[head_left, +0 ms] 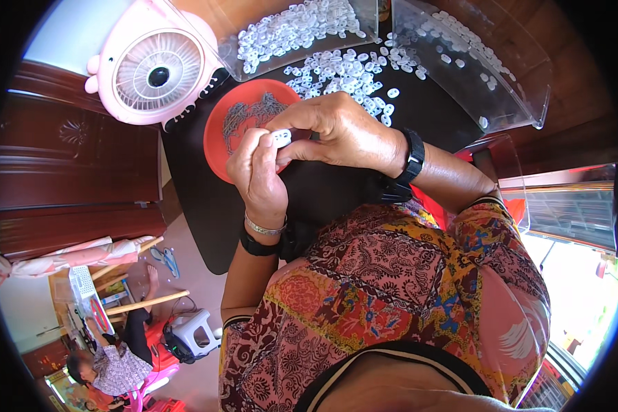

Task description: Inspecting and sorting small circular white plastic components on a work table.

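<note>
Over the near right edge of a red plate (pixel 216 130), my two hands meet at a small white oval plastic piece (pixel 281 138) with dark holes. My left hand (pixel 259 175) is closed, its fingertips pinching the piece from the left. The thumb and forefinger of my right hand (pixel 350 130) press in from the right side; whether they hold a further small part is hidden. Small grey metal pieces, like screws or pins (pixel 237 118), lie in heaps on the plate. A loose spread of similar white pieces (pixel 343 72) covers the table beyond my right hand.
A clear bin (pixel 250 74) heaped with white pieces stands at the far side. Another clear bin (pixel 539 113), with fewer pieces, is at the right. A pink fan (pixel 106 89) stands far left on the dark table (pixel 199 213). Lower left, another person (pixel 120 371) sits apart.
</note>
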A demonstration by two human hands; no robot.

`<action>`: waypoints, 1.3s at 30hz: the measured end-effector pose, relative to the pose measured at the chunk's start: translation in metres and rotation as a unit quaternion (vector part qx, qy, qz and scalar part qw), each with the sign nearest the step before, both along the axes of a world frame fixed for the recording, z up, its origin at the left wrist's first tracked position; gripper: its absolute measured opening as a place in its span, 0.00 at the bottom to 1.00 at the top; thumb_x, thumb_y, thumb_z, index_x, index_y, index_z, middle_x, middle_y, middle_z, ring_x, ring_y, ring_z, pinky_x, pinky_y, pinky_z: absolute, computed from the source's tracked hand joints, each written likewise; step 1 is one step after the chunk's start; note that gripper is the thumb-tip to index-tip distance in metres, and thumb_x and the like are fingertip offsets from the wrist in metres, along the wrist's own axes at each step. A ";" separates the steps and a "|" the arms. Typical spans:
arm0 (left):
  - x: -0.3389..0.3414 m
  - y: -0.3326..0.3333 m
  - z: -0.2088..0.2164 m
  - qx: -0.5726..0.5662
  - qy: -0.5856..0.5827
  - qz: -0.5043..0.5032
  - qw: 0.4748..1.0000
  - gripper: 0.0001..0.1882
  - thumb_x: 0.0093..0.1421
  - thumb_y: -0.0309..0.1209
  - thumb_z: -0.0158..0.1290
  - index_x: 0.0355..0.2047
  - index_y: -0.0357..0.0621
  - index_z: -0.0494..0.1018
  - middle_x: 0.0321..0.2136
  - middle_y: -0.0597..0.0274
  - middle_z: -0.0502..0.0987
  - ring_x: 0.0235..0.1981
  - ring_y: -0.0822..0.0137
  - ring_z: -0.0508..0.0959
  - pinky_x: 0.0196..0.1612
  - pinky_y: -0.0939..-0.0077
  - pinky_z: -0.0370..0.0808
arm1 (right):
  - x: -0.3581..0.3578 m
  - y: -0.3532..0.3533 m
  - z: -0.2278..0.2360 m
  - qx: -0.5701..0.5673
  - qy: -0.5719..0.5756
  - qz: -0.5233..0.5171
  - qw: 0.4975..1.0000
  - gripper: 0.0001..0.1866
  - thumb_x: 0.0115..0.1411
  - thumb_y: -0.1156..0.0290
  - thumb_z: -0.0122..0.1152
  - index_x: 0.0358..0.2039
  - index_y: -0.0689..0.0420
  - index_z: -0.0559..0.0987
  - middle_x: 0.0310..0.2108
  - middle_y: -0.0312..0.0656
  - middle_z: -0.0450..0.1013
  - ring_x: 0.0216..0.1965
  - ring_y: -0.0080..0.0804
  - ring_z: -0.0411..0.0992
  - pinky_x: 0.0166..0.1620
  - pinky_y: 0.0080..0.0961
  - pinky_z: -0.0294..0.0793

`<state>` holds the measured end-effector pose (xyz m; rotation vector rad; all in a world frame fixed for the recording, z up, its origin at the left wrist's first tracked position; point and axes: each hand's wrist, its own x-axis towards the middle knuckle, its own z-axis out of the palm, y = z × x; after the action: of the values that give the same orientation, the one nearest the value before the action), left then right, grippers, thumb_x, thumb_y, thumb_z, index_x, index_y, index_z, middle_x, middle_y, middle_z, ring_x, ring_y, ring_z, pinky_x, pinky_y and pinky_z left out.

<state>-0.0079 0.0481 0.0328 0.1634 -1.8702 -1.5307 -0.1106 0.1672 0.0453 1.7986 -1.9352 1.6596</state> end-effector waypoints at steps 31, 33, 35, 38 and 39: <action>-0.001 -0.013 -0.017 0.063 -0.054 -0.065 0.994 0.13 0.60 0.29 0.43 0.21 0.38 0.69 0.14 0.68 0.66 0.15 0.80 0.62 0.20 0.85 0.55 | -0.116 0.072 -0.012 0.258 0.189 -0.274 0.907 0.12 0.52 0.64 0.52 0.32 0.52 0.80 0.28 0.42 0.76 0.32 0.45 0.74 0.37 0.37 0.73; -0.001 -0.013 -0.017 0.063 -0.053 -0.065 0.994 0.12 0.60 0.29 0.44 0.21 0.38 0.69 0.14 0.68 0.66 0.15 0.80 0.62 0.19 0.85 0.55 | -0.126 0.074 -0.019 0.358 0.156 -0.246 0.887 0.10 0.51 0.63 0.57 0.31 0.54 0.79 0.28 0.41 0.76 0.32 0.41 0.74 0.36 0.34 0.72; 0.000 -0.012 -0.018 0.063 -0.052 -0.063 0.995 0.12 0.60 0.29 0.44 0.21 0.38 0.69 0.14 0.69 0.66 0.15 0.80 0.62 0.19 0.85 0.55 | -0.132 0.076 -0.027 0.395 0.153 -0.239 0.874 0.11 0.50 0.63 0.57 0.30 0.55 0.79 0.27 0.41 0.75 0.32 0.41 0.74 0.35 0.34 0.71; 0.000 -0.012 -0.019 0.073 -0.060 -0.073 0.993 0.12 0.60 0.29 0.44 0.21 0.38 0.69 0.14 0.69 0.66 0.15 0.80 0.62 0.19 0.85 0.55 | -0.130 0.076 -0.039 0.402 0.163 -0.237 0.869 0.11 0.48 0.62 0.57 0.28 0.55 0.78 0.26 0.41 0.74 0.32 0.42 0.73 0.34 0.34 0.71; 0.000 -0.013 -0.019 0.074 -0.064 -0.075 0.992 0.12 0.60 0.29 0.44 0.21 0.38 0.69 0.14 0.69 0.66 0.15 0.80 0.62 0.20 0.85 0.56 | -0.129 0.076 -0.042 0.372 0.174 -0.241 0.879 0.11 0.48 0.62 0.57 0.27 0.55 0.77 0.26 0.41 0.74 0.32 0.42 0.73 0.34 0.34 0.70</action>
<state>-0.0076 0.0353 0.0134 0.1981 -1.9036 -1.8018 -0.2397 0.2432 0.0038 1.3990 -2.7116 0.4140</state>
